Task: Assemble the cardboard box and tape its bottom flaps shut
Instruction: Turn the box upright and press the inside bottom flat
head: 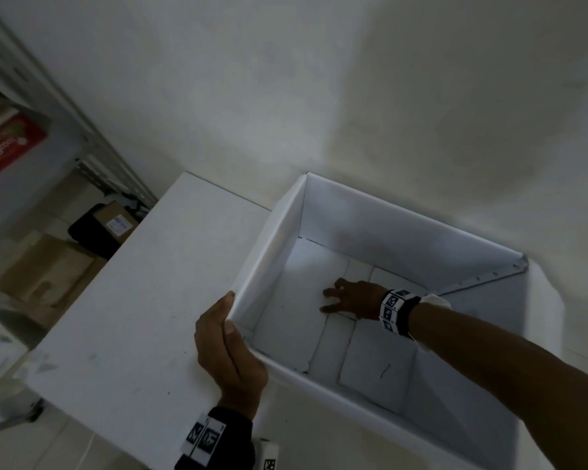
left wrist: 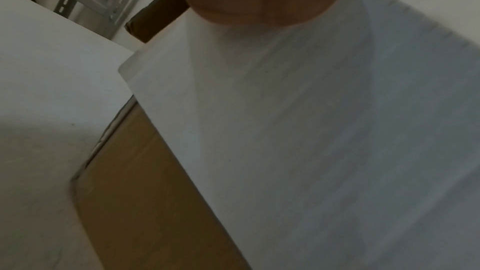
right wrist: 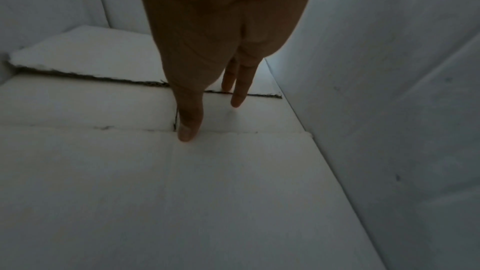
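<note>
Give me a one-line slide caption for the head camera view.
Left hand grips the white box corner while right hand presses the bottom flaps flat inside.

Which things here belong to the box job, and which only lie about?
Job:
- white cardboard box, open on top
- its folded bottom flaps
- left hand gripping the box corner
- right hand pressing the flaps

Lying about:
- brown cardboard boxes
- red printed carton
- grey metal shelving
</note>
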